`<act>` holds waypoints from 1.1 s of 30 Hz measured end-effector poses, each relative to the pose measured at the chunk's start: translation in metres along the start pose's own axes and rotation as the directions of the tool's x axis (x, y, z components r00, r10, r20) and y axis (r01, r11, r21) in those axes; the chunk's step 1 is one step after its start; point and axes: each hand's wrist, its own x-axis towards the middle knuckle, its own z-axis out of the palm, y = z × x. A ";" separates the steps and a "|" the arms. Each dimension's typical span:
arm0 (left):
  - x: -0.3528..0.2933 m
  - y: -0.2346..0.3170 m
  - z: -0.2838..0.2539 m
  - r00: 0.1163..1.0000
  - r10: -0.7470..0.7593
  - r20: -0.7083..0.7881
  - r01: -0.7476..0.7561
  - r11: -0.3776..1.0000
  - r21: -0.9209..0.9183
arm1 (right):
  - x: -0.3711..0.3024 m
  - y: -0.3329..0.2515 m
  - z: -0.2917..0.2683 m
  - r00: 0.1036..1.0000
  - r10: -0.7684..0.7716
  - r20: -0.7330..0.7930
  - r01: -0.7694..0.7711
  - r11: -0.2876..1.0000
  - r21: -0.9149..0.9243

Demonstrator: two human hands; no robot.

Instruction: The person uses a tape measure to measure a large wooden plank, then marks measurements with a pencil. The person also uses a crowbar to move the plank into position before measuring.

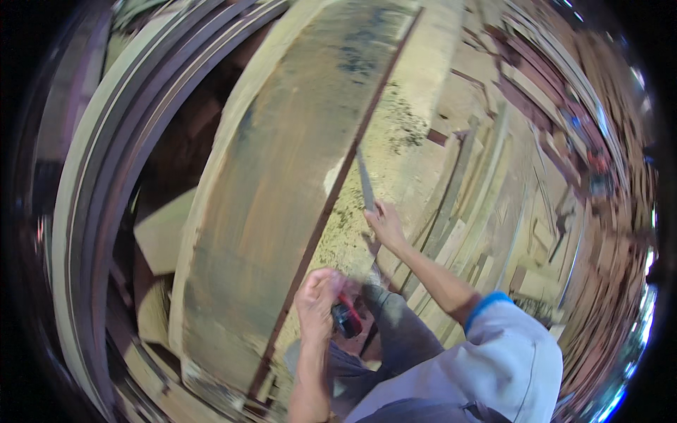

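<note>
A broad, weathered wooden slab (275, 162) stretches before me, with a long, narrow reddish-brown strip (321, 218) along its right side. My right hand (385, 223) is closed on the near end of a long, flat, grey tapered tool (365, 182); its far tip is close to the strip. Whether that tool is a file or a blade I cannot tell. Near the strip's lower part, my left hand (317, 299) has its fingers curled. Against them is a red-and-black object (347, 315), smeared by motion, apparently in the hand's grip.
Pale sawdust with dark crumbs (405, 123) covers the surface right of the strip. Long boards (462, 204) lie farther right, among wood scraps and stacked timber (613, 247). Curved-looking dark beams (116, 155) run along the left, beside a gap holding a wood offcut (166, 229).
</note>
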 end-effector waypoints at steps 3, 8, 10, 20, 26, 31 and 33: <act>0.009 -0.011 0.004 0.990 -0.019 0.136 -0.002 0.988 0.157 | -0.075 -0.036 -0.044 0.865 0.239 0.440 -0.353 0.915 0.197; 0.025 -0.060 -0.001 0.983 0.068 0.172 -0.092 0.986 0.141 | -0.125 -0.072 -0.079 0.920 0.049 0.388 -0.309 0.698 0.646; 0.022 -0.065 -0.003 0.981 0.027 0.192 -0.043 0.996 0.079 | -0.116 -0.082 -0.074 0.917 -0.029 0.397 -0.243 0.748 0.618; -0.040 -0.034 -0.045 0.944 0.315 -0.102 -0.262 0.898 0.353 | -0.111 -0.135 -0.028 0.794 0.012 0.607 -0.340 0.838 0.427; -0.101 -0.042 -0.096 0.934 0.259 -0.247 -0.228 0.963 0.146 | -0.147 -0.169 0.018 0.506 -0.049 0.861 -0.439 0.845 0.306; -0.138 -0.058 -0.129 0.865 0.254 -0.433 -0.247 0.966 0.073 | -0.164 -0.175 0.065 0.513 -0.044 0.857 -0.516 0.782 0.350; -0.148 -0.061 -0.132 0.874 0.286 -0.393 -0.293 0.955 0.043 | -0.165 -0.169 0.077 0.519 -0.063 0.852 -0.507 0.780 0.366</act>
